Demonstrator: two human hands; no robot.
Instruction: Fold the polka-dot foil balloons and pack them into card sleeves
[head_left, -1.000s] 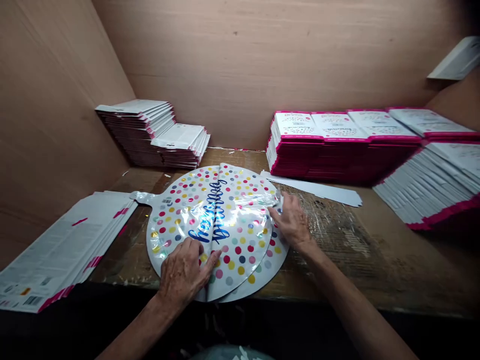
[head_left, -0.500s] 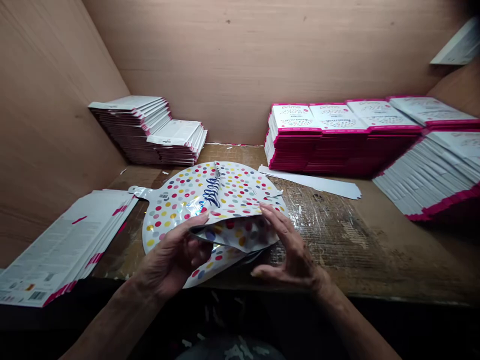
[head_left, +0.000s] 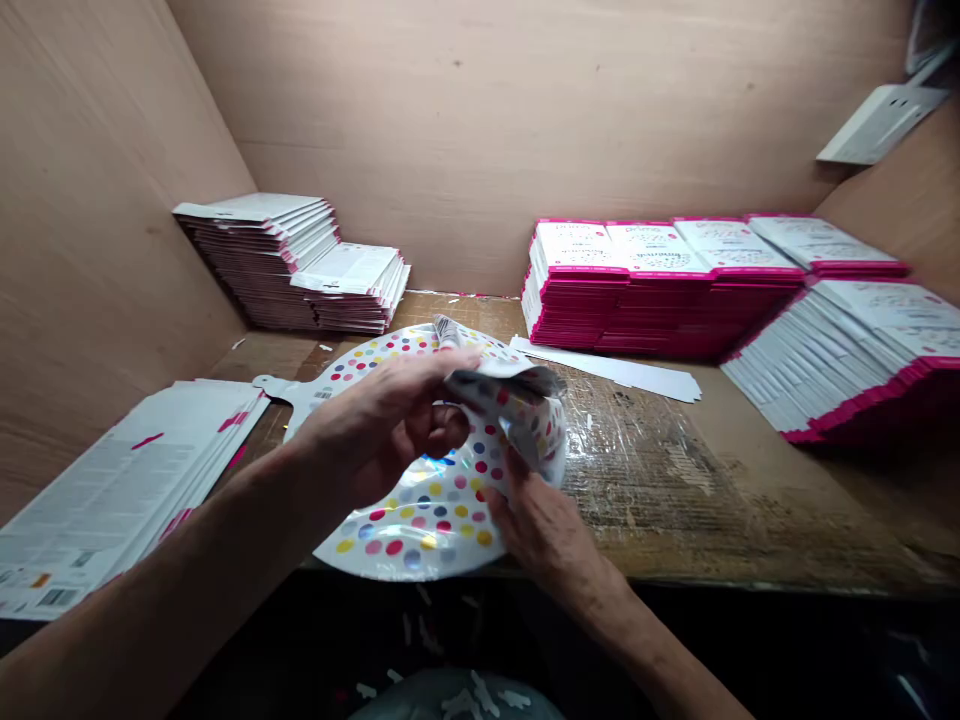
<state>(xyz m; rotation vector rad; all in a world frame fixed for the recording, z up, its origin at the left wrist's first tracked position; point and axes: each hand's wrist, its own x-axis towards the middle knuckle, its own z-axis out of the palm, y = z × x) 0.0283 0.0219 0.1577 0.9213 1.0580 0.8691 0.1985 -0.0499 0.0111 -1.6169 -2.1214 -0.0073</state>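
Note:
A flat white foil balloon [head_left: 420, 530] with many-coloured dots lies on the bench, its tab pointing left. My left hand [head_left: 394, 415] is closed on a folded-up part of the foil and lifts it above the rest. Lower and to the right, my right hand [head_left: 544, 525] has its fingers and thumb closed on the same folded part from below. Some of the fingertips are hidden by the foil. Blurred silvery inner foil shows along the fold's top edge. Part of the balloon's far side is hidden behind my left hand.
White-and-pink flat cartons stand in stacks at the back left [head_left: 277, 265], back right [head_left: 622, 305] and far right [head_left: 847, 345]. Another pile of cartons [head_left: 127, 480] lies at the front left. A white card strip [head_left: 615, 372] rests behind the balloon. A white socket box [head_left: 874, 125] hangs upper right.
My left hand has carried the folded foil up and away from me. My right hand has gone from spread fingers to gripping the foil lower down. The near half of the balloon now lies uncovered.

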